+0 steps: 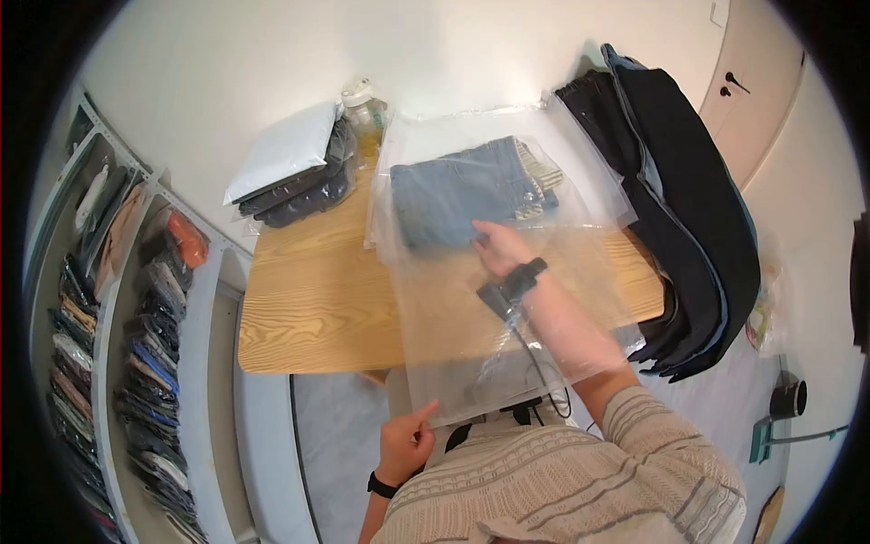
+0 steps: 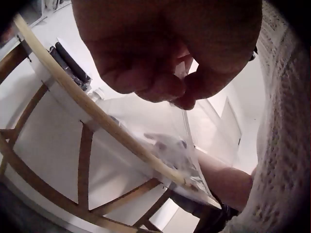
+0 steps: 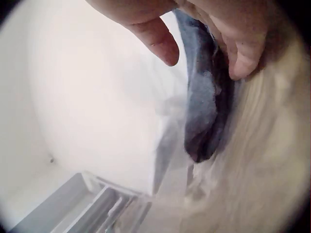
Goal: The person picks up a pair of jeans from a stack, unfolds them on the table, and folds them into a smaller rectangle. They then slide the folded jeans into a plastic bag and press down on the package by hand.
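Note:
Folded blue jeans (image 1: 453,195) lie inside a clear plastic bag (image 1: 408,317) at the middle of the table, a striped pale part showing at their right end. My right hand (image 1: 503,249) is within the bag and grips the near edge of the jeans. In the right wrist view the denim (image 3: 201,97) stands between the thumb and the fingers of my right hand (image 3: 209,34). My left hand (image 1: 403,449) pinches the bag's near left corner between thumb and finger; in the left wrist view, the left hand (image 2: 165,53) holds the film, its other fingers curled.
Wooden table (image 1: 308,299) with packed garments (image 1: 299,172) and a lidded bottle (image 1: 362,118) at the back left. More clear bags (image 1: 598,195) lie beneath the jeans. Dark trousers (image 1: 698,181) hang over the right edge. Shelves (image 1: 100,272) of bagged clothes stand on the left.

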Available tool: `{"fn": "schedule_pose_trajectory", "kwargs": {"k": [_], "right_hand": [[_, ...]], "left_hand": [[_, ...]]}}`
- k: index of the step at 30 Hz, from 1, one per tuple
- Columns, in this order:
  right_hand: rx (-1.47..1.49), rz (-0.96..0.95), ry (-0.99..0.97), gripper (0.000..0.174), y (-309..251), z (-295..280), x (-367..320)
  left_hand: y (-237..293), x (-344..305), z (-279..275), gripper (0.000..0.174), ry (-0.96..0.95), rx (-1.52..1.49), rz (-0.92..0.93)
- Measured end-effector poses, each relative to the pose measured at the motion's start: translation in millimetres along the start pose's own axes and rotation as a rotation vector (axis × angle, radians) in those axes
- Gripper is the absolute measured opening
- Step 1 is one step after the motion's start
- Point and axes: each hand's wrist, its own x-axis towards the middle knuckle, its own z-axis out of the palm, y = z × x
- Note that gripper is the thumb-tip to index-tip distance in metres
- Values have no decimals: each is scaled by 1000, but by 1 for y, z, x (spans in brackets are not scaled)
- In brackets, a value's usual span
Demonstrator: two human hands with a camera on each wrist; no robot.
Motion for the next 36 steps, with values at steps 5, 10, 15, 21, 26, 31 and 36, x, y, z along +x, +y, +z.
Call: {"fn": "schedule_pose_trajectory", "kwargs": {"k": [5,10,15,21,26,31,36], "right_hand": [[-404,28,-235,53,-1,-10,-158],[-1174,4,-687,43,-34,-68,-264],[-630,-186,-124,10,-85,-129,-314],[-752,-177,387,29,-74,-180,-288],[-628,-108,283,19,-57,-200,-267],[-446,-89,153,19,-71,-165,-284],[-410,-171,147,22,-79,-136,-291]], "left_hand": [[-8,-6,-2,37,6,-40,-80],[-9,-13,-5,24,-14,13,-112],[-18,-16,-9,16,26,46,-57],[23,6,-22,12,102,168,-25],[82,54,-12,11,-58,177,217],[141,107,49,21,-309,169,538],[165,140,124,30,-303,272,724]]}}
